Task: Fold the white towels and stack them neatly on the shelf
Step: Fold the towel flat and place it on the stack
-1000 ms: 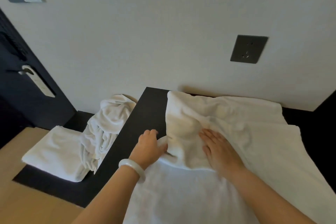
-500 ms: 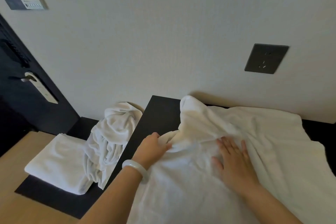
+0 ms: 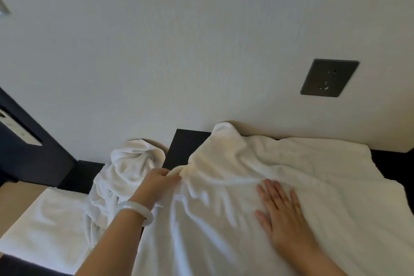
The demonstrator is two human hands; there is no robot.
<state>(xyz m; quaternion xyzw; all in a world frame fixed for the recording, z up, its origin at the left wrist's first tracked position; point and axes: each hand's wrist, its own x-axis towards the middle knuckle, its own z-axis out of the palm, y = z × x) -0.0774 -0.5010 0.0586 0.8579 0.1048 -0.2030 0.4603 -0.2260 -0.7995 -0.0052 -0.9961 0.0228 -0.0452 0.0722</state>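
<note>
A large white towel (image 3: 302, 175) lies spread and rumpled over a dark raised surface (image 3: 182, 148) against the wall. My left hand (image 3: 156, 182), with a white bangle on the wrist, grips a bunched fold at the towel's left edge. Flat on the towel to the right lies my right hand (image 3: 280, 213), fingers straight and spread. A crumpled white towel (image 3: 125, 170) hangs over the step down to a lower dark shelf (image 3: 87, 168). A folded white towel (image 3: 44, 226) lies on that lower shelf at the left.
The white wall rises directly behind the surface, with a dark socket plate (image 3: 329, 77) at the right. A dark door with a handle plate (image 3: 20, 132) stands at the far left. Light wood (image 3: 15, 199) shows at the lower left.
The view has tilted up and shifted. My right hand slid right and toward me across the towel. My left hand keeps hold of the fold, and the raised hump has flattened.
</note>
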